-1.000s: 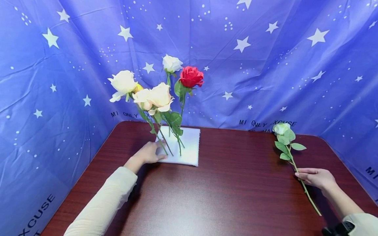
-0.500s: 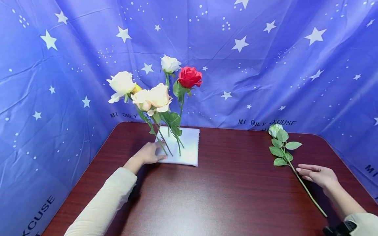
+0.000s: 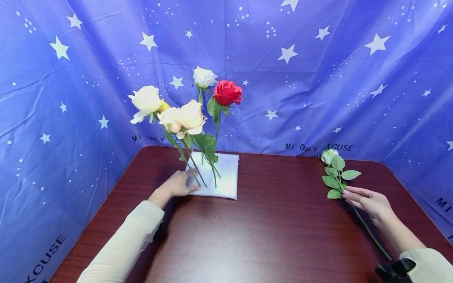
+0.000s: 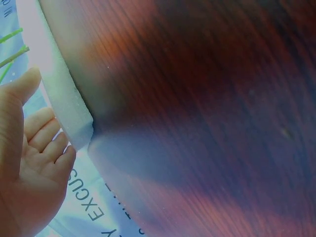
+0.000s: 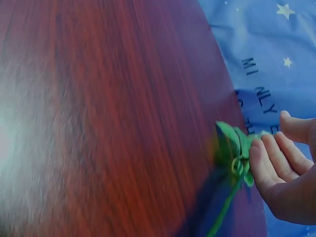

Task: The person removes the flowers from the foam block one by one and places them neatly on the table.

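Observation:
A white foam block lies on the table with several artificial roses upright or leaning in it: a red rose, a peach rose, white ones and a partly hidden yellow one. My left hand rests against the block's left edge, thumb spread from the fingers; the left wrist view shows the left hand beside the foam's side. On the right lies a white-green rose with leaves. My right hand is over its upper stem, fingers nearly straight at the leaves; whether they touch is unclear.
The dark red-brown wooden table has rounded far corners. Blue cloth with white stars and printed words hangs behind and at both sides. A black wrist device sits at the right sleeve.
My right hand lets go of the white-green rose, which now lies slightly further left, then moves up along the stem toward the leaves. My left hand and the foam block stay still.

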### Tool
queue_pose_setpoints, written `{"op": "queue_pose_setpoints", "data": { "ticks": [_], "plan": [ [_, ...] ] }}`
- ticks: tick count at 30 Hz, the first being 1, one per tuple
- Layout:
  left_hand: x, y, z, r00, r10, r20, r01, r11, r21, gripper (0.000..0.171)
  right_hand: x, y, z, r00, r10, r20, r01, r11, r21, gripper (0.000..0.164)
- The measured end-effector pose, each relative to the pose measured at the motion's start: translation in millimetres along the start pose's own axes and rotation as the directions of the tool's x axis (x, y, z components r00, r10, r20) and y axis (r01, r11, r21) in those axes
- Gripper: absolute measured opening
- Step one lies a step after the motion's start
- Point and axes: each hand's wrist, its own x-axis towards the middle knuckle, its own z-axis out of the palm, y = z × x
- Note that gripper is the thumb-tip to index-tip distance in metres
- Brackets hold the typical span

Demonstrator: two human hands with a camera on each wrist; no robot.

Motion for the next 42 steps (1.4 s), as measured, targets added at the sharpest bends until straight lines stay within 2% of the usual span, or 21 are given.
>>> {"op": "queue_pose_setpoints", "data": {
  "ticks": [4,8,10,15,23,26,29,32,33,38,42],
  "plan": [
    [-0.1,1.0,0.2,1.000,0.001,0.004,-0.001,1.000,-0.002,0.063,11.6,3.8,3.1,0.999,-0.008,0.037,0.006,0.999,0.037,0.035],
    [-0.7,1.3,0.4,1.000,0.005,0.003,-0.005,1.000,0.008,0.063,29.9,13.4,2.2,0.998,-0.020,0.059,0.019,1.000,0.015,0.029],
    [-1.0,0.8,0.7,1.000,0.001,0.002,-0.001,1.000,0.006,0.063,35.4,14.4,8.3,0.997,-0.038,0.074,0.040,0.999,-0.024,0.027],
    [-0.4,-0.5,1.7,1.000,0.019,-0.020,-0.019,1.000,0.002,0.063,39.4,9.4,40.2,0.988,-0.113,0.102,0.116,0.993,-0.028,0.027],
    [-1.1,-1.0,3.4,0.998,0.044,-0.042,-0.044,0.999,-0.001,0.061,50.8,8.0,90.9,0.975,-0.189,0.119,0.192,0.981,-0.019,0.025],
    [-1.2,-1.4,2.7,0.998,0.047,-0.047,-0.046,0.999,0.008,0.061,55.3,6.2,110.2,0.972,-0.195,0.128,0.200,0.979,-0.030,0.028],
    [-1.0,-2.1,2.4,0.998,0.046,-0.050,-0.046,0.999,-0.002,0.061,58.5,4.1,131.1,0.974,-0.187,0.128,0.196,0.978,-0.064,0.040],
    [-0.9,-3.8,2.7,0.996,0.064,-0.061,-0.066,0.998,-0.024,0.063,60.0,2.2,153.1,0.977,-0.177,0.121,0.190,0.977,-0.102,0.050],
    [1.4,-9.8,7.4,0.993,0.087,-0.076,-0.089,0.996,-0.022,0.064,61.8,2.8,159.0,0.976,-0.176,0.125,0.191,0.975,-0.115,0.051],
    [1.5,-11.3,8.3,0.992,0.101,-0.081,-0.103,0.994,-0.024,0.065,67.5,2.9,186.7,0.976,-0.170,0.139,0.186,0.976,-0.114,0.050],
    [-0.1,-5.2,4.5,0.997,0.059,-0.058,-0.060,0.998,-0.008,0.062,70.9,1.6,206.7,0.974,-0.169,0.150,0.187,0.976,-0.113,0.047]
  ]
}}
